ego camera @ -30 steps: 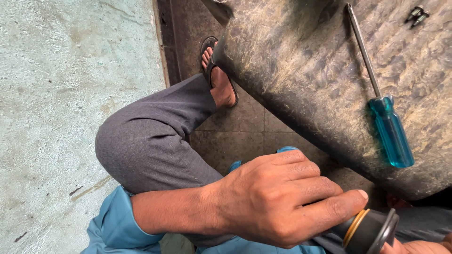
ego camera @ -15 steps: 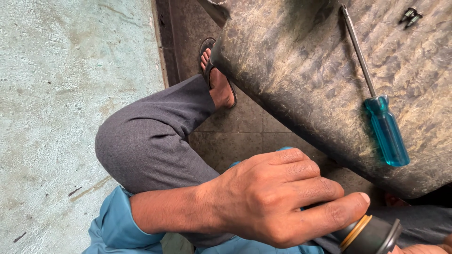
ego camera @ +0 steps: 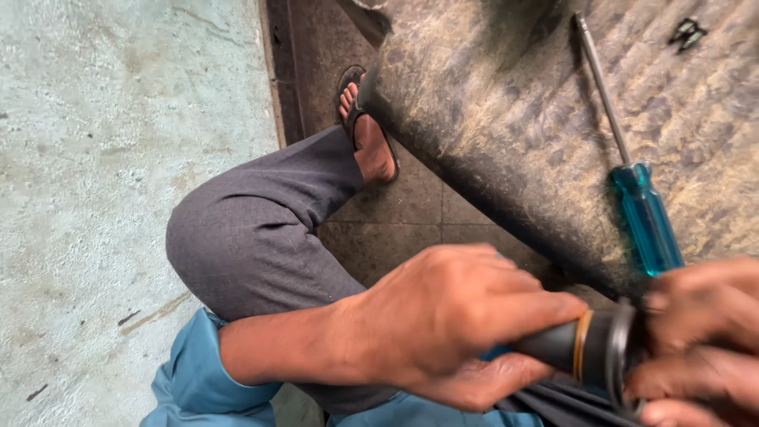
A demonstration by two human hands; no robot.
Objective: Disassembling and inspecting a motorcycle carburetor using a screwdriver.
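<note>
**Both hands on a dark cylindrical part, screwdriver lying on the mat**

Head view only. No packages, labels or signs readable anywhere in frame.

Materials: a worn, dusty rubber mat point(ego camera: 506, 119) fills the upper right, dark grey with a ridged, rippled texture and tan grime. A screwdriver point(ego camera: 632, 182) lies on it, thin metal shaft pointing up-left, translucent blue-green plastic handle toward the lower right. A small dark metal clip point(ego camera: 686, 32) sits on the mat near the top right corner, well apart from the screwdriver. Left side is rough, pale concrete floor point(ego camera: 111, 158), stained and cracked. Between concrete and mat, dark brown floor tiles point(ego camera: 387, 229).

Person: bent knee in grey woven trousers point(ego camera: 253, 237), blue sleeve point(ego camera: 198, 379) at the bottom edge, foot in a dark sandal point(ego camera: 368, 134) resting on the tiles just beside the mat edge.

Hands: left hand point(ego camera: 451, 316) clenched around a dark cylindrical part point(ego camera: 585, 348), fingers wrapped over the top, thumb underneath. The part is smooth black, with a thin orange-tan ring around it and a wider dark flange next to the ring. It sits at lower right, just below the screwdriver handle. Right hand point(ego camera: 704, 340) enters from the right edge, blurred, fingers curled onto the flange end of the part; grip looks closed on it.
</note>
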